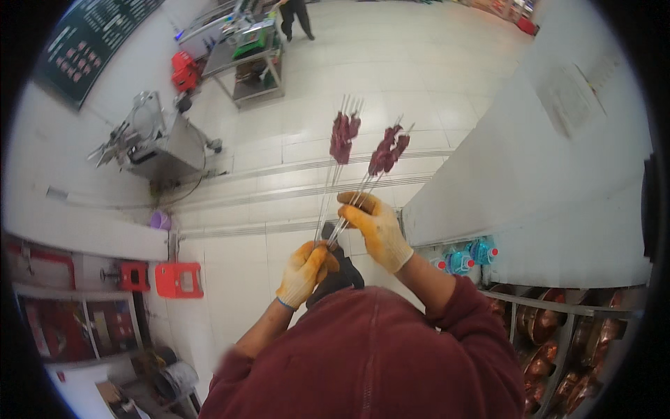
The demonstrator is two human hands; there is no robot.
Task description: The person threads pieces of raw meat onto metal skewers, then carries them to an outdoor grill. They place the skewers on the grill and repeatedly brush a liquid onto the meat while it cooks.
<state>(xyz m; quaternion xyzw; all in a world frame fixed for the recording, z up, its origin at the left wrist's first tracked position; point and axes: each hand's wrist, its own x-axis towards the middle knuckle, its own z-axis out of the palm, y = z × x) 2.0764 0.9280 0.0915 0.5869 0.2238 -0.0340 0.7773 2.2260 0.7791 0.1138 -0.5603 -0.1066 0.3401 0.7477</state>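
Metal skewers threaded with dark red meat rise in front of me in two bunches. My left hand (305, 271), in a knit work glove with a yellow-orange coating, is closed around the lower ends of the skewers. The left bunch of meat skewers (342, 139) points up and away over the floor. My right hand (378, 228), gloved the same way, pinches the shafts of the right bunch of meat skewers (387, 152) between thumb and fingers, below the meat. The exact number of skewers cannot be told.
A steel table (241, 57) holds various items, with a person (296, 18) beside it. At left stand a metal machine (162, 146), a purple bucket (160, 220) and a red plastic stool (179, 280). Blue-tinted bottles (459, 262) and a rack of copper-coloured pots (542, 319) are at right. Floor drains (261, 195) cross ahead.
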